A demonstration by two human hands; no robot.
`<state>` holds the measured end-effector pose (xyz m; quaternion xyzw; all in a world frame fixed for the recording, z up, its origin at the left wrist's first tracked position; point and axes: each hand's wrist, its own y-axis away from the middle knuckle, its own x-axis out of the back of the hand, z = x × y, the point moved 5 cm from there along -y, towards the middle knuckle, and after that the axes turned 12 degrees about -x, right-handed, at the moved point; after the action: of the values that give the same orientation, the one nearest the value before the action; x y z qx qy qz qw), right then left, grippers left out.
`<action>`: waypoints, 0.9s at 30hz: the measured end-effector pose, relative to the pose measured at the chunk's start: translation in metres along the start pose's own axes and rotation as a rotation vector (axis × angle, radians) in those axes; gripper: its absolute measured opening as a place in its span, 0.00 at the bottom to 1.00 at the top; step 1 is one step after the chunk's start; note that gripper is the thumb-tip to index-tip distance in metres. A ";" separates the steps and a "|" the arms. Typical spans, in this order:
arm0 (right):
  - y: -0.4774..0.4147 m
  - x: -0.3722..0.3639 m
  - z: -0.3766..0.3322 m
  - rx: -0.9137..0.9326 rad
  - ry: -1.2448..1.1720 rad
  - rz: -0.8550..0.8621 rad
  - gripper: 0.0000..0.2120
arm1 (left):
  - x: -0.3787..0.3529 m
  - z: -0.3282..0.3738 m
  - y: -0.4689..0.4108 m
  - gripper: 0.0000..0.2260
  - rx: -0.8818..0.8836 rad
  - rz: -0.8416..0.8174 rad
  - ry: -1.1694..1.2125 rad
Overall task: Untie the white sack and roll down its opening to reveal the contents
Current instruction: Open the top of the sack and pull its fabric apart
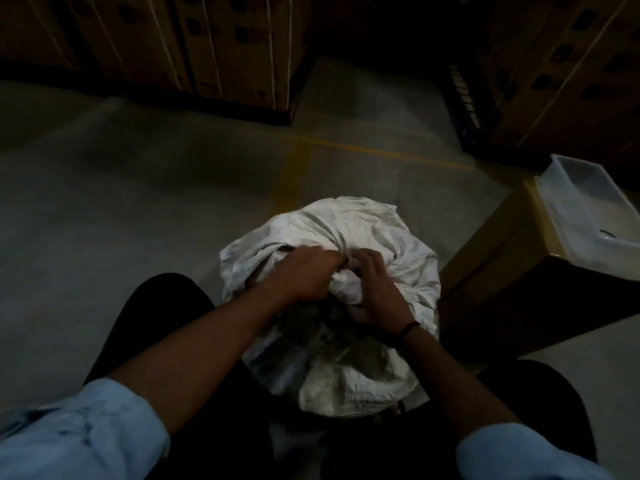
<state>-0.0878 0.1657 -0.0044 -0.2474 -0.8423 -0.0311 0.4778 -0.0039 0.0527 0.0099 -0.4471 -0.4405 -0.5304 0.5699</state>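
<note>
A crumpled white woven sack (332,271) stands on the grey concrete floor (121,202) just below the middle of the view, between the person's dark-trousered knees. Its neck is bunched into a tight knot of fabric at the top, and both hands meet there. The left hand (304,275), coming in from 8 o'clock, is curled with its fingers closed on the gathered cloth at the knot's left side. The right hand (377,289), coming in from 4 o'clock, has its fingers bent and pinching the same bunched fabric from the right; a thin dark band (410,329) circles that wrist. Both forearms are bare, with light blue rolled sleeves (86,431) at the lower corners. The mouth of the sack looks still gathered, and its contents are hidden.

At 3 o'clock of the sack, near it, stands a brown cardboard box (512,271) with a white plastic tray (588,202) resting on top. Stacked brown cartons (207,46) line the far edge at 11 and 1 o'clock. A faded yellow painted line (294,168) crosses the floor at 12 o'clock.
</note>
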 end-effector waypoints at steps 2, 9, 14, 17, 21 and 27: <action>0.004 -0.003 0.006 -0.086 -0.131 -0.090 0.44 | -0.003 0.007 0.003 0.24 -0.217 0.089 -0.218; 0.011 -0.026 0.018 -0.281 0.066 -0.357 0.28 | -0.022 0.010 0.004 0.26 -0.178 -0.100 -0.106; 0.019 -0.030 0.004 -0.134 0.479 -0.065 0.23 | -0.023 -0.004 0.002 0.29 0.012 -0.226 0.138; 0.021 -0.038 -0.006 0.022 0.626 0.132 0.12 | -0.023 -0.001 0.000 0.24 0.011 -0.259 0.015; 0.021 -0.038 -0.006 0.038 0.636 0.100 0.15 | -0.022 -0.001 0.006 0.19 -0.014 -0.169 -0.076; 0.035 -0.028 0.000 0.123 0.235 -0.264 0.35 | -0.011 0.002 0.020 0.19 -0.324 -0.045 -0.163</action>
<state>-0.0607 0.1857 -0.0335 -0.0999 -0.8063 -0.0708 0.5788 0.0159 0.0578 -0.0010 -0.5645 -0.4039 -0.5690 0.4410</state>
